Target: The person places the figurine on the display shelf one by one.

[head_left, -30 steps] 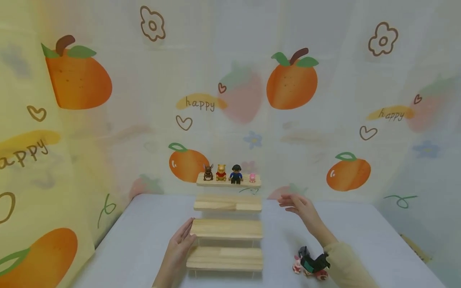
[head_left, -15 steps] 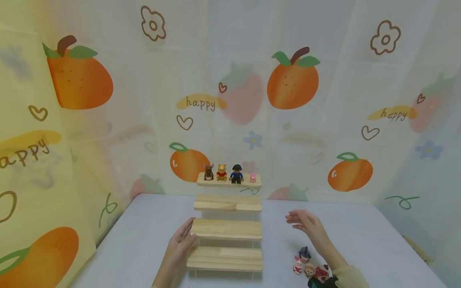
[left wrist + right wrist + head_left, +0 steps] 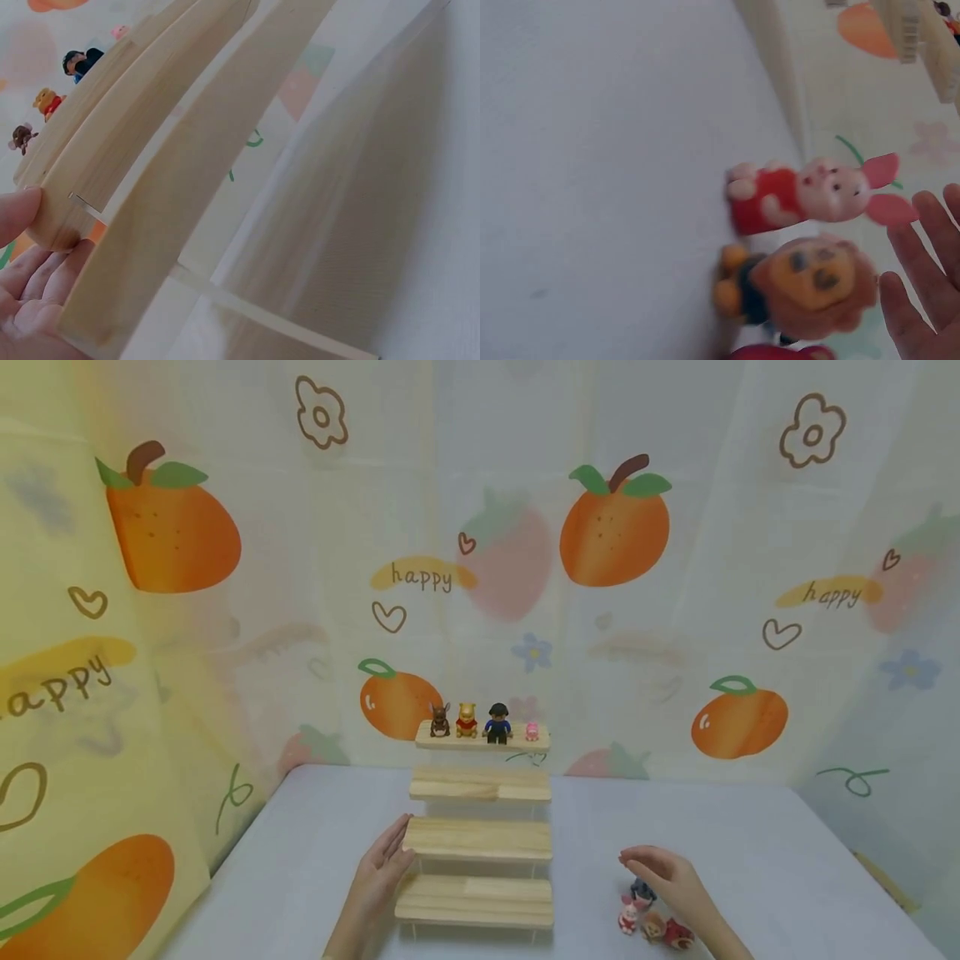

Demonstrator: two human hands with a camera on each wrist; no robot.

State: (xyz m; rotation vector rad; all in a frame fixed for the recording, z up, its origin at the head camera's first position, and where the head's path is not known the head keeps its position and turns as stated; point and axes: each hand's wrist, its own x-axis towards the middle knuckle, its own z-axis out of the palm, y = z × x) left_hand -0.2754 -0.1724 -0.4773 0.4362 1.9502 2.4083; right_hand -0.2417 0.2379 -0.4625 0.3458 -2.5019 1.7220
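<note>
My left hand [image 3: 381,870] is at the left end of a tiered wooden shelf [image 3: 474,893]. In the left wrist view, its thumb and fingers [image 3: 52,285] hold the end of a board [image 3: 60,214]. My right hand [image 3: 675,881] hovers over a cluster of small figurines, its fingers loosely bent and holding nothing. Below it are a dark grey-blue figurine [image 3: 642,891], a piglet figurine [image 3: 772,199] in red, a lion figurine [image 3: 814,281] and a red figurine [image 3: 678,935]. In the right wrist view, the fingers [image 3: 922,262] are close to the piglet's ears; contact is unclear.
On the top tier [image 3: 483,743] stand a brown kangaroo-like figurine [image 3: 440,721], a yellow bear in red [image 3: 467,720], a dark-haired toy person [image 3: 497,724] and a small pink figurine [image 3: 532,732]. A fruit-print curtain [image 3: 495,485] rises behind the white table [image 3: 322,802].
My right hand has come down and toward me, from beside the upper tiers to over the figurine cluster. The left hand stays on the shelf. The view has shifted slightly.
</note>
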